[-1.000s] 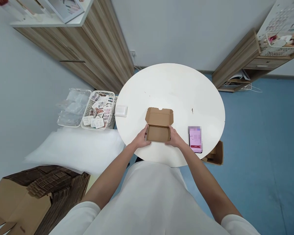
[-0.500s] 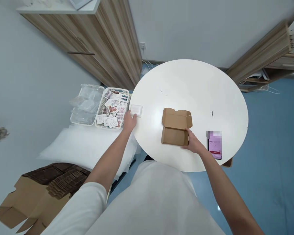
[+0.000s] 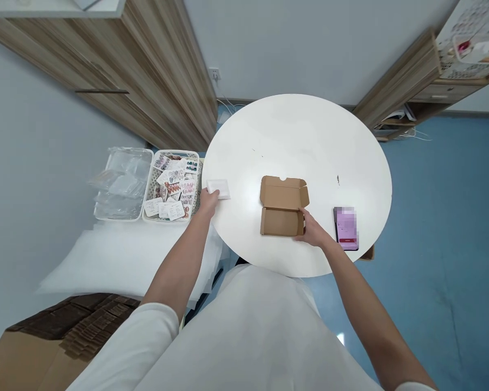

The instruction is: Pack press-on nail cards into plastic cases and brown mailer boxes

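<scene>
A cardboard mailer box (image 3: 282,222) is being held near the middle of the white bench (image 3: 301,136), its lid (image 3: 282,196) being folded back away from the person and its plain brown bottom being exposed. Its right wall is being pinched by the right hand (image 3: 313,230), the thumb being placed on the near side and the other fingers being curled over the rim. At the bench's left edge, a white packet (image 3: 220,188) is being gripped at its near left corner by the left hand (image 3: 209,202); the thumb is being laid over the top, while the placement of the fingers beneath is being hidden and cannot be told.

2 white plastic baskets are being set side by side to the left of the bench. By the nearer basket (image 3: 197,187), cards of false nails (image 3: 173,176) and 3 or more white printed cards (image 3: 165,209) are being held in a loose heap; by the farther basket (image 3: 118,219), clear plastic bags (image 3: 124,182) are being held, some being draped over the rim.

A phone (image 3: 347,231) with a lit pinkish screen is being supported flat on the bench, right of the box. White foam sheets (image 3: 126,260) are being stacked below the baskets, and folded cardboard (image 3: 93,326) is being piled nearest the person. The blue floor (image 3: 444,217) is being flanked by a wood-grain cabinet (image 3: 163,70) on the left and a shelf unit (image 3: 403,81) on the right.
</scene>
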Available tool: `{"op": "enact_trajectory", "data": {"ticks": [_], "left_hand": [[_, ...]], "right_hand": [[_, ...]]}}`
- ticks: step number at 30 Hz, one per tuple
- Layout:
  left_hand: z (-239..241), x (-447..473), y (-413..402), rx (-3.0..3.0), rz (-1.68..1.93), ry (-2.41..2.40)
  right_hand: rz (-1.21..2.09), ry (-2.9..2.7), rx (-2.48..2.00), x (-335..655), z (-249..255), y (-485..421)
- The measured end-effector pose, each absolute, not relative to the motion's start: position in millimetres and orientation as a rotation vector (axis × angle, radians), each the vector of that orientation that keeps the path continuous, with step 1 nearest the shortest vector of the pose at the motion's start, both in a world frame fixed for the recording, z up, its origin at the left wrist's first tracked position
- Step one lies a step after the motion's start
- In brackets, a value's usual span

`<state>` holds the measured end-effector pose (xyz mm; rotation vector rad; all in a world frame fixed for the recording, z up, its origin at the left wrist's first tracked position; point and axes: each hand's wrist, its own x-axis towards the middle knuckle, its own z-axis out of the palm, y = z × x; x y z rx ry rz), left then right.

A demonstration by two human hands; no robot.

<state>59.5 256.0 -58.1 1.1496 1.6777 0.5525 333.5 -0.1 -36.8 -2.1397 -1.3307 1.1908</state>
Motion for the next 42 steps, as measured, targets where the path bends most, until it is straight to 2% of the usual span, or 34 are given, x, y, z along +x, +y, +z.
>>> {"op": "enact_trajectory", "data": {"ticks": [5,8,12,22,32,39,42], "left_hand": [[-38.2,73.0,188.0,1.033,0.694,1.381],[-28.3,96.3,141.3,1.185,0.518,1.207],[-22.7,133.9,102.5,1.463,0.260,1.213],[-27.3,162.7,81.7,1.829,-0.019,1.363],[-30.0,174.2,71.6,2.424,-0.359,1.204],[-10.3,154.0,71.6,2.482,-0.309,1.073],[-8.2,126.7,81.0,2.451,-0.025,1.047]], "right_hand": [[1.289,-1.345,-2.067,332.3,-41.2,-0.4],[1.307,-1.358,-2.047,330.9,-42.2,-0.7],[1.287,-1.380,-2.024,329.7,-44.0,-1.6],[1.238,-1.447,-1.983,331.3,-47.6,-0.9],[1.227,-1.466,-2.000,331.6,-46.0,0.5],[1.242,-1.441,-2.024,330.4,-44.0,1.1],[1.247,-1.433,-2.027,329.7,-42.9,0.1]]}}
